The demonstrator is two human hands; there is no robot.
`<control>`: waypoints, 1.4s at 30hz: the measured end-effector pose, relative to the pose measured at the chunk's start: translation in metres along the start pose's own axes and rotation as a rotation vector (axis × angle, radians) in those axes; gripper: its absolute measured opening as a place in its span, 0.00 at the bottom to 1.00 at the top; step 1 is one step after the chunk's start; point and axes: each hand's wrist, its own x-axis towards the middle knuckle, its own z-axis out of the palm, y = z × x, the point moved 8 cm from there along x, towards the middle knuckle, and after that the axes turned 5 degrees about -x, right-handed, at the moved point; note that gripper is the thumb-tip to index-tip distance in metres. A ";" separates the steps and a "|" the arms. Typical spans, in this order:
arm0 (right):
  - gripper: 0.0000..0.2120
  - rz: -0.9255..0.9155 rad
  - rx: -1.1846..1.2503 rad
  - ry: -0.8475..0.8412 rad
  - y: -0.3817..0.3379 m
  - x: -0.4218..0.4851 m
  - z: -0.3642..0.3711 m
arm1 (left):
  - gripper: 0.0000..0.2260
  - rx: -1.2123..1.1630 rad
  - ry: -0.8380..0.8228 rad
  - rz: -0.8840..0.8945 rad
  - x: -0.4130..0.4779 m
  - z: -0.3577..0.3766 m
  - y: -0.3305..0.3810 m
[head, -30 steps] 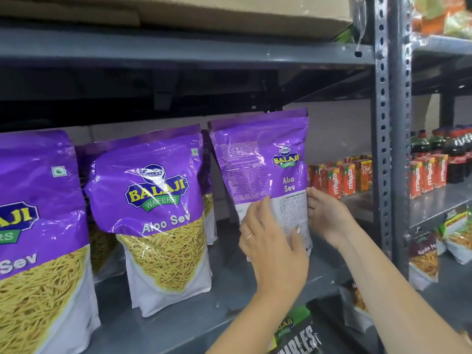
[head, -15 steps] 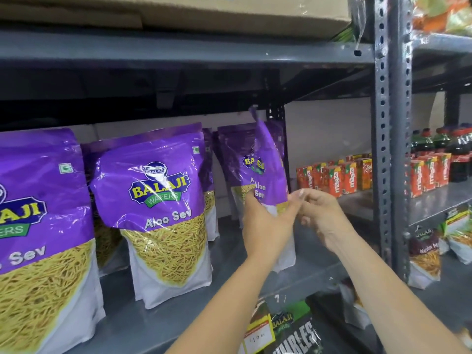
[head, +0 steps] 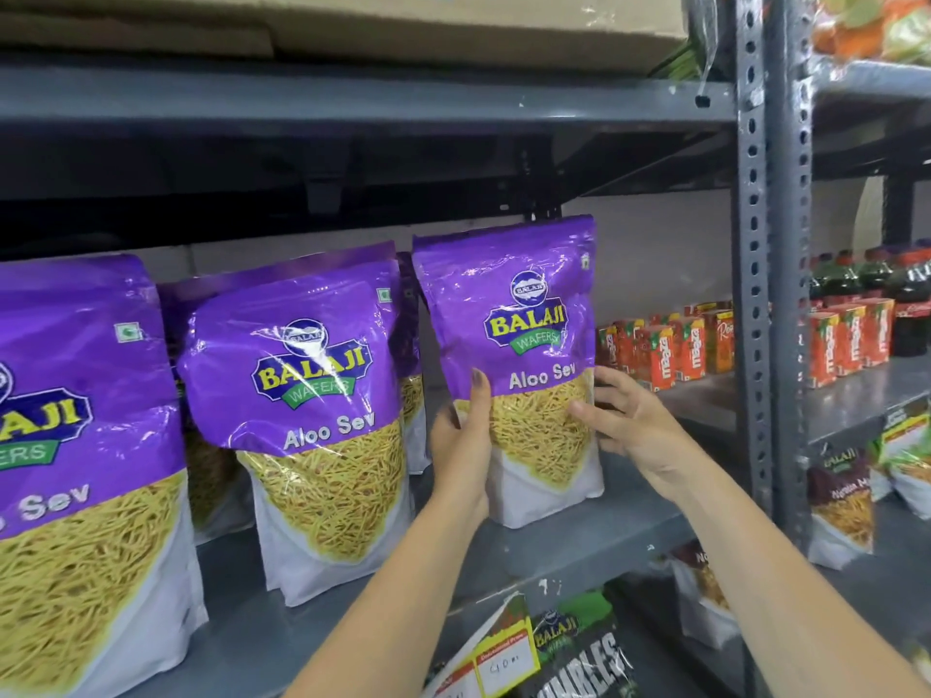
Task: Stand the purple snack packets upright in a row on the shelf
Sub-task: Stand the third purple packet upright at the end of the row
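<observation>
A purple Aloo Sev packet (head: 524,324) stands upright on the grey shelf (head: 569,541), front label facing me. My left hand (head: 463,445) grips its left edge, thumb across the front. My right hand (head: 624,420) holds its right edge with fingers spread. To its left stand two more purple packets in a row, a middle one (head: 307,395) and a near one (head: 75,445) cut off by the frame. Further purple packets stand behind them, mostly hidden.
A grey perforated upright post (head: 771,274) bounds the shelf on the right. Orange juice cartons (head: 670,345) and dark bottles (head: 902,294) sit beyond. A cardboard box (head: 352,22) lies on the shelf above. Dark snack packets (head: 574,647) fill the shelf below.
The held packet has been turned from back-facing, through edge-on, to front-facing. It now stands on the shelf to the right of the middle packet, with both hands on its sides.
</observation>
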 end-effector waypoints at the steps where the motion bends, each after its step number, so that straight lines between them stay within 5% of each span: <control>1: 0.42 -0.013 -0.005 0.026 0.001 0.000 -0.003 | 0.22 0.035 0.069 0.024 0.001 -0.006 0.000; 9: 0.24 -0.027 -0.064 -0.044 0.000 0.001 -0.001 | 0.15 0.194 0.081 0.127 -0.015 -0.008 0.010; 28: 0.18 -0.020 -0.055 -0.026 0.002 0.006 -0.036 | 0.22 0.130 0.070 -0.089 -0.010 0.035 -0.021; 30: 0.26 -0.022 -0.034 -0.048 0.000 0.005 -0.031 | 0.27 0.167 0.069 -0.110 -0.011 0.032 -0.019; 33: 0.57 -0.033 0.014 0.013 -0.007 -0.002 -0.035 | 0.41 0.184 0.000 -0.006 -0.034 0.028 0.006; 35: 0.61 -0.110 0.081 0.166 -0.016 -0.011 -0.041 | 0.44 0.171 -0.105 0.130 -0.067 0.016 0.031; 37: 0.38 -0.324 0.055 0.434 -0.040 -0.032 -0.045 | 0.32 0.237 -0.078 0.350 -0.102 -0.020 0.062; 39: 0.16 -0.545 -0.045 0.643 -0.068 -0.065 -0.026 | 0.24 0.421 0.135 0.639 -0.130 -0.073 0.100; 42: 0.12 -0.576 -0.137 0.456 -0.079 -0.070 0.053 | 0.33 0.685 0.351 0.714 -0.126 -0.135 0.119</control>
